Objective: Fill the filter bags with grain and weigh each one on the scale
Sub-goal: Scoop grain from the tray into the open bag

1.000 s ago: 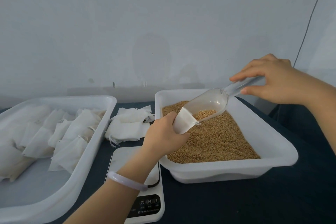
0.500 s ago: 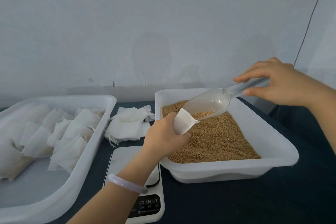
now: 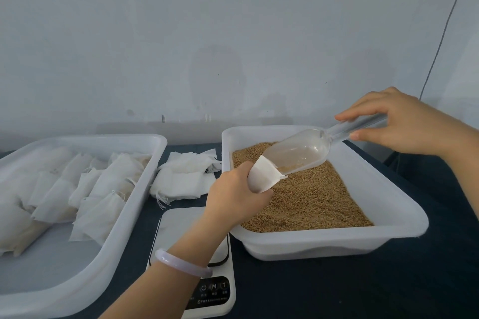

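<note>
My left hand [image 3: 234, 197] grips a white filter bag [image 3: 264, 175] with its mouth open, held over the brown grain [image 3: 311, 197] in the right white tray [image 3: 383, 194]. My right hand [image 3: 399, 122] holds the handle of a clear plastic scoop [image 3: 300, 150]. The scoop is tilted down, its lip in the bag's mouth, with only a little grain left at its front. A white digital scale [image 3: 178, 225] lies below my left wrist, partly hidden by my forearm.
A second white tray [image 3: 124, 215] on the left holds several filled bags [image 3: 85, 189]. A pile of empty filter bags [image 3: 186, 176] lies between the trays on the dark blue table [image 3: 363, 287]. A pale wall stands close behind.
The scoop has tipped further and most of its grain has slid into the bag. Both hands have kept nearly the same place.
</note>
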Demonstrator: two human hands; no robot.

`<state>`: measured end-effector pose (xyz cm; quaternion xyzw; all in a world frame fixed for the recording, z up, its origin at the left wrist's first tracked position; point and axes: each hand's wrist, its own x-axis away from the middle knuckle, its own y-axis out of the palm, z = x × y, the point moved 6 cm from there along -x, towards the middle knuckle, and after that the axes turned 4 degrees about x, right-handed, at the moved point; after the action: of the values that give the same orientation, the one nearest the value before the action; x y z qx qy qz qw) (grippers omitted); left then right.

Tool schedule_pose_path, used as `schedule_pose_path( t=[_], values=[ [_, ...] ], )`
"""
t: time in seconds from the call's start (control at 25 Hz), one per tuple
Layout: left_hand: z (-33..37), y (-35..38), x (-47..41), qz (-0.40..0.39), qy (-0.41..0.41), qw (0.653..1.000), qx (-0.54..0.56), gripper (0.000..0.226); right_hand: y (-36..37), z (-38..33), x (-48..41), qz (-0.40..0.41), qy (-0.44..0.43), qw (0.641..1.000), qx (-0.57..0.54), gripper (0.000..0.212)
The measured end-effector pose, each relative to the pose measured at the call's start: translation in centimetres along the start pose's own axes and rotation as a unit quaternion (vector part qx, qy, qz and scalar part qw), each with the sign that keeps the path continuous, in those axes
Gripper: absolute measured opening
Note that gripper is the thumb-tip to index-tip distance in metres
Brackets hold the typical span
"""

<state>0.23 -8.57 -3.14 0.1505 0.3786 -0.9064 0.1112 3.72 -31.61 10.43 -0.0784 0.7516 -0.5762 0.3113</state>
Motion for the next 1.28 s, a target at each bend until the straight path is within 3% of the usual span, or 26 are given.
schedule_pose_path(
  t=[0.2,0.48,0.56,0.68,0.84,0.96,1.04,1.08,1.2,1.28],
  values=[
    [-0.2,-0.2,0.2,0.007,-0.007,0.999,0.049,0.022,1.1,1.2,0.3,-0.012,0.032,0.996,-0.082,0.038],
    [-0.6,-1.3,0.7,-0.005,-0.019,0.969,0.244,0.015,5.9,4.6,2.1,-0.033,0.158,0.961,-0.223,0.029],
    [-0.7,-2.2,0.9,-0.016,-0.03,0.941,0.336,0.013,7.9,4.6,2.0,-0.046,0.17,0.968,-0.18,0.028],
    [-0.8,-3.9,1.2,-0.075,-0.054,0.9,0.425,0.03,12.1,3.4,1.9,-0.135,0.15,0.977,-0.068,0.035],
    [-1.2,-6.3,0.8,-0.176,-0.041,0.877,0.446,0.045,15.4,2.6,2.1,-0.249,0.158,0.955,0.019,0.026],
    [-1.9,-8.1,1.0,-0.228,-0.034,0.885,0.404,0.05,15.1,0.4,0.9,-0.226,0.131,0.964,0.052,0.033],
    [-2.5,-8.9,1.3,-0.238,-0.024,0.916,0.322,0.049,13.4,-3.9,-0.5,-0.149,0.072,0.981,-0.1,0.04],
    [-2.7,-9.1,1.4,-0.237,-0.017,0.927,0.29,0.048,12.5,-6.8,-0.9,-0.133,0.032,0.968,-0.211,0.037],
    [-2.9,-9.7,1.8,-0.221,-0.005,0.932,0.288,0.039,12.2,-14.7,-1.7,-0.185,-0.077,0.881,-0.429,0.031],
    [-3.0,-9.9,2.0,-0.224,-0.001,0.929,0.294,0.034,13.3,-17.3,-2.2,-0.2,-0.084,0.835,-0.506,0.027]
  ],
)
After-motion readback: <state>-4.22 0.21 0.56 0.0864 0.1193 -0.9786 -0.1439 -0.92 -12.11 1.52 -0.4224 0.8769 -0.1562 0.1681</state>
